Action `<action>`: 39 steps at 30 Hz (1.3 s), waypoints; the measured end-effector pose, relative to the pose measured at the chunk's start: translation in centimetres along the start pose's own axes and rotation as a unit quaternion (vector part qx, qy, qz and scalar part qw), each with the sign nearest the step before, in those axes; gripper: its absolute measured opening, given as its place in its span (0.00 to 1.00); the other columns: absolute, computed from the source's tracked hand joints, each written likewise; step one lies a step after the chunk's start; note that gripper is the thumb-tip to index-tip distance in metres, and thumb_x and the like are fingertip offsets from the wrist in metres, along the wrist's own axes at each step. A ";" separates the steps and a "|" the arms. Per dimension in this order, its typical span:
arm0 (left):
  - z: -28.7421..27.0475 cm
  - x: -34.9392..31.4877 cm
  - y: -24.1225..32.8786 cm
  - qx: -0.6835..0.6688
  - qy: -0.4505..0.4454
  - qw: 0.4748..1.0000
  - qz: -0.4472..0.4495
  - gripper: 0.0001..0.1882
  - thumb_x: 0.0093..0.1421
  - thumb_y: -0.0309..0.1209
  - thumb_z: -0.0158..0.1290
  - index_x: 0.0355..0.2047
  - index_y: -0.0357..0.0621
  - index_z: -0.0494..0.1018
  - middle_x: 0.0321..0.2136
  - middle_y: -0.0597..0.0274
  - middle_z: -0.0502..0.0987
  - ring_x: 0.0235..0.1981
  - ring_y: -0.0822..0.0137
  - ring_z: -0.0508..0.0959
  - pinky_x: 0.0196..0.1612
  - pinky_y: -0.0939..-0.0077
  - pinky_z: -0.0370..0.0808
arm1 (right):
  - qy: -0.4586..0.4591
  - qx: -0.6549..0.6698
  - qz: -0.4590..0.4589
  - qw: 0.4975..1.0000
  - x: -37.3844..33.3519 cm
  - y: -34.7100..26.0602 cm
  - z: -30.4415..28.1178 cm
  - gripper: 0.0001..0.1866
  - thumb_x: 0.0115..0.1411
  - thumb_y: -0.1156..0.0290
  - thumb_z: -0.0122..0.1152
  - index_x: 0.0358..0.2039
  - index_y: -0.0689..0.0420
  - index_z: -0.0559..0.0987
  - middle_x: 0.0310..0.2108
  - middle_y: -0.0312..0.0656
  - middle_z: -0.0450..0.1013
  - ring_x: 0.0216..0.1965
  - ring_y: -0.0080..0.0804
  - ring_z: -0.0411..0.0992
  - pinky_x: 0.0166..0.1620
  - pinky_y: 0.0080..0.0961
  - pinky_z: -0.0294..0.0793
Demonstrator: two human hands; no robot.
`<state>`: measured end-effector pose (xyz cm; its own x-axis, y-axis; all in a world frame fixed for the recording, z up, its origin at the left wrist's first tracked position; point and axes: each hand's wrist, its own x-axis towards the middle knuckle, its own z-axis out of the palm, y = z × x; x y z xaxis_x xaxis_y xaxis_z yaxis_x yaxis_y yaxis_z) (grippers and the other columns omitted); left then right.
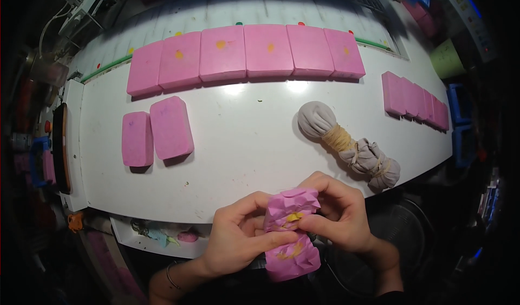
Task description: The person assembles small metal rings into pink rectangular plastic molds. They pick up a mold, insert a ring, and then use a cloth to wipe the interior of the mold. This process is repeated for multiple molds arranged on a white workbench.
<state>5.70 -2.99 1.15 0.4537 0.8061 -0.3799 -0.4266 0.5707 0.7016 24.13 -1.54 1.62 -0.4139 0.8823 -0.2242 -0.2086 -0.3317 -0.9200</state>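
Between my hands, near the front edge of the white table, is a pink block (292,257) with jagged, ruffled faces and yellow patches in its middle. It looks parted into an upper and a lower portion; whether they are joined is hidden by my fingers. My left hand (235,237) grips it from the left, thumb across the middle. From the right, my right hand (341,215) holds the upper portion, its thumb beside the yellow patch. A grey cloth bundle (349,145), bound with a yellowish band, lies just beyond my right hand.
Several pink blocks (222,53) stand in a row at the table's back. Two more pink blocks (170,127) lie at left, and smaller ones (414,99) line the right edge. An open drawer (179,245) with scraps sits under the white table (244,142).
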 end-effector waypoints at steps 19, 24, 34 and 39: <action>0.1 0.1 0.6 0.027 -0.015 0.997 -0.065 0.14 0.52 0.15 0.55 0.38 0.32 0.66 0.35 0.59 0.72 0.38 0.72 0.75 0.43 0.80 0.75 | -0.020 -0.193 -0.027 0.981 0.5 -0.9 -0.1 0.12 0.52 0.74 0.63 0.34 0.63 0.71 0.28 0.39 0.67 0.26 0.21 0.66 0.29 0.16 0.67; 0.2 -0.1 -0.2 0.051 0.002 0.998 -0.047 0.14 0.52 0.16 0.56 0.37 0.34 0.65 0.35 0.62 0.70 0.38 0.74 0.74 0.41 0.82 0.74 | 0.014 -0.205 -0.034 0.978 0.0 -0.5 0.1 0.11 0.51 0.74 0.63 0.33 0.64 0.72 0.27 0.39 0.67 0.25 0.22 0.66 0.28 0.17 0.67; 0.5 0.0 -0.4 0.059 0.019 0.998 -0.034 0.13 0.52 0.15 0.55 0.37 0.33 0.65 0.35 0.63 0.69 0.38 0.74 0.74 0.41 0.82 0.74 | 0.006 -0.305 -0.080 0.949 0.1 -1.0 0.1 0.11 0.52 0.74 0.63 0.33 0.64 0.71 0.27 0.41 0.66 0.25 0.25 0.67 0.28 0.20 0.67; 0.2 -0.2 -0.4 0.050 -0.006 0.998 -0.033 0.13 0.51 0.14 0.55 0.36 0.31 0.66 0.35 0.62 0.69 0.37 0.73 0.74 0.41 0.82 0.75 | -0.045 -0.161 0.011 0.986 0.2 -1.0 -0.8 0.12 0.52 0.73 0.62 0.33 0.64 0.71 0.27 0.42 0.67 0.25 0.28 0.67 0.30 0.21 0.68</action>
<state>5.96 -3.38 1.10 0.4875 0.7651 -0.4207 -0.3149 0.6035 0.7326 24.99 -0.70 2.25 -0.4950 0.8381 -0.2291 0.0865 -0.2148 -0.9728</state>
